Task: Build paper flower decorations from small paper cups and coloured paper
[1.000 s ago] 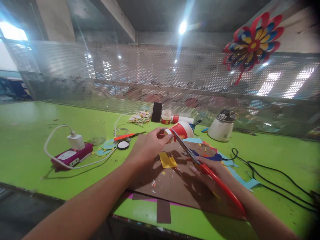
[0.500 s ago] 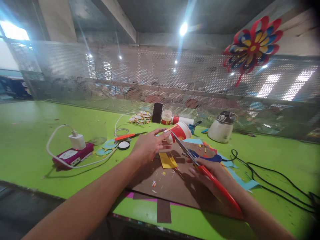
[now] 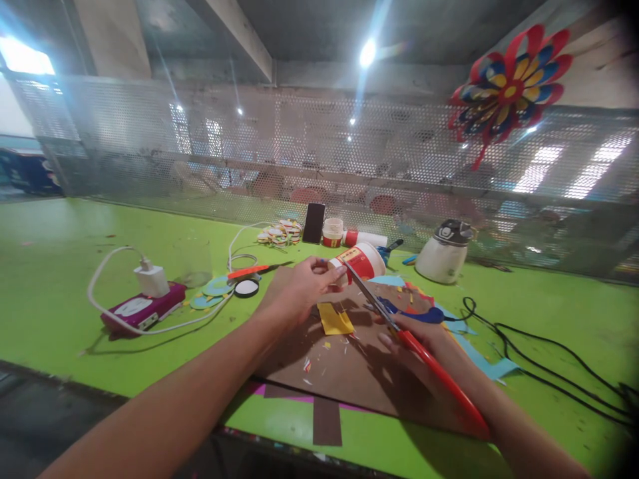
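Observation:
My left hand [image 3: 298,290] grips the base of a red and white paper cup [image 3: 360,261] that lies tilted on its side above the brown paper sheet [image 3: 349,372]. My right hand [image 3: 424,349] holds red-handled scissors [image 3: 399,326], whose blades point up and left to the cup's rim. A yellow paper square [image 3: 334,319] lies on the brown sheet just below the cup, with small paper scraps scattered around it.
On the green table [image 3: 74,319] sit a pink power strip with a white charger [image 3: 142,303], blue paper discs [image 3: 214,289], a second pair of scissors [image 3: 254,271], a dark phone [image 3: 313,223], a white pot [image 3: 444,251] and black cables [image 3: 539,352]. A perforated screen [image 3: 299,153] backs the table.
The cup has turned slightly in my left hand, which rose a little. The scissors stay at the cup's rim.

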Motion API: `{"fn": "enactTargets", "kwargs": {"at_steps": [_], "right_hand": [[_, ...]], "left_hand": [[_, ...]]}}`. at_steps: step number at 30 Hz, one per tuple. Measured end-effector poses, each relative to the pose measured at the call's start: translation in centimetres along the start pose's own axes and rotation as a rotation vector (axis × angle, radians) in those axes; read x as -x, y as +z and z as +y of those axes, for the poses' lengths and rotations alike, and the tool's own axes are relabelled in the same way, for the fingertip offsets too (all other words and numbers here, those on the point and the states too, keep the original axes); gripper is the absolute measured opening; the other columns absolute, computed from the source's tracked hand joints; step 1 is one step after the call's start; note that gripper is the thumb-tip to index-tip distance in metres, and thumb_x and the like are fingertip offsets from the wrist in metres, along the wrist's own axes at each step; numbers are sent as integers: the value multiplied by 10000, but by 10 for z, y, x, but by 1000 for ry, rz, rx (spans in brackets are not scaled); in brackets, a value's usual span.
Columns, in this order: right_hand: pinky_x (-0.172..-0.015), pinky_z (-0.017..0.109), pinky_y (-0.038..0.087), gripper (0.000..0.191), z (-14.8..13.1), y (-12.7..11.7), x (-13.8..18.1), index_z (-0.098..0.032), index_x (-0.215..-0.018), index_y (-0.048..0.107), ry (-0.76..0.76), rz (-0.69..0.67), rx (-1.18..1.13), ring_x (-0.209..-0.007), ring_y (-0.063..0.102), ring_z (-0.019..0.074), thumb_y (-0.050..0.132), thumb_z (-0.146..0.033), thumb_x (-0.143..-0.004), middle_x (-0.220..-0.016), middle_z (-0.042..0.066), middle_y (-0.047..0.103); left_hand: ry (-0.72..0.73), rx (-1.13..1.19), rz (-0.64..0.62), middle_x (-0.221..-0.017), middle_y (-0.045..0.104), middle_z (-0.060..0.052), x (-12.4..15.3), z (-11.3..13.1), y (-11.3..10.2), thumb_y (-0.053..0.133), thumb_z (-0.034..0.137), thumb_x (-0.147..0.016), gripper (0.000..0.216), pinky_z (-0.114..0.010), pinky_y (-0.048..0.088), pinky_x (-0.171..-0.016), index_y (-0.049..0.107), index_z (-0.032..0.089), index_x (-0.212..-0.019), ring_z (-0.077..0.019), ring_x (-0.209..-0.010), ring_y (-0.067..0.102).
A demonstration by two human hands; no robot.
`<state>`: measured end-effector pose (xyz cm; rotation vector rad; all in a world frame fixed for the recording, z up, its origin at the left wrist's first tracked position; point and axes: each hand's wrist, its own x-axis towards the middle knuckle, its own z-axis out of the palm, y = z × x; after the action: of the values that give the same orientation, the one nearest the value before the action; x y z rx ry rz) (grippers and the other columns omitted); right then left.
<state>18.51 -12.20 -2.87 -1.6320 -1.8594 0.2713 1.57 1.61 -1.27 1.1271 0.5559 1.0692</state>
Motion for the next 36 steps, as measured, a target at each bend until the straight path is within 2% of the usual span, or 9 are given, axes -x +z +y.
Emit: {"fn": "enactTargets", "kwargs": {"at_steps": [5, 8, 11, 19, 24, 30, 33, 36], "right_hand": [[-798, 391, 564, 313, 6, 3, 4, -244, -1100, 722, 27, 57, -53, -934, 702, 309, 551, -358, -864, -1052, 45, 756], [-778, 390, 571, 325, 4, 3, 4, -243, -1117, 716, 29, 40, -106, -859, 712, 290, 548, -346, -859, -997, 39, 766], [-773, 388, 571, 319, 1, 3, 2, -235, -1105, 718, 37, 14, -120, -808, 711, 279, 567, -342, -846, -921, 39, 773], [-820, 392, 540, 310, 1, 2, 0, -207, -1066, 707, 57, -36, -46, -847, 695, 285, 520, -373, -882, -869, 59, 755], [-813, 381, 535, 302, -1, 2, 2, -196, -1048, 709, 63, -37, -15, -880, 684, 285, 514, -362, -888, -925, 61, 752], [-881, 429, 518, 283, -1, 1, 3, -219, -995, 731, 13, 37, 17, -947, 675, 314, 502, -339, -878, -977, 58, 754], [-889, 445, 514, 265, 0, 0, 2, -216, -903, 734, 32, -7, 9, -950, 675, 327, 503, -340, -870, -883, 54, 760], [-877, 423, 517, 269, 0, 1, 0, -200, -955, 723, 52, -48, 2, -967, 674, 322, 515, -346, -865, -897, 58, 756]], "left_hand": [[47, 13, -58, -886, 701, -100, -3, -4, -7, 718, 168, -777, 148, -370, 564, -770, 576, 156, -817, -204, -820, 685], [-16, 77, -88, -940, 704, -125, -6, -3, -11, 680, 214, -819, 128, -389, 568, -781, 575, 155, -864, -214, -832, 692], [-81, 120, -83, -925, 708, -117, -8, 0, -13, 660, 175, -827, 111, -372, 578, -751, 556, 157, -859, -198, -787, 698], [-102, 65, -56, -815, 697, -84, -3, 5, -8, 659, 115, -820, 170, -354, 591, -651, 500, 164, -851, -170, -659, 686], [-119, 71, -48, -871, 708, -118, 0, 6, -4, 625, 99, -840, 152, -374, 590, -674, 487, 158, -863, -192, -690, 701], [-125, 85, -65, -891, 709, -123, 0, 7, -5, 648, 106, -822, 165, -394, 580, -706, 498, 161, -861, -201, -703, 699], [-91, 84, -64, -862, 693, -101, -4, 6, -10, 697, 96, -776, 185, -401, 572, -736, 537, 147, -854, -193, -704, 690], [-31, 64, -45, -843, 674, -73, -7, 4, -12, 715, 69, -744, 186, -376, 561, -740, 557, 135, -816, -168, -696, 677]]}}
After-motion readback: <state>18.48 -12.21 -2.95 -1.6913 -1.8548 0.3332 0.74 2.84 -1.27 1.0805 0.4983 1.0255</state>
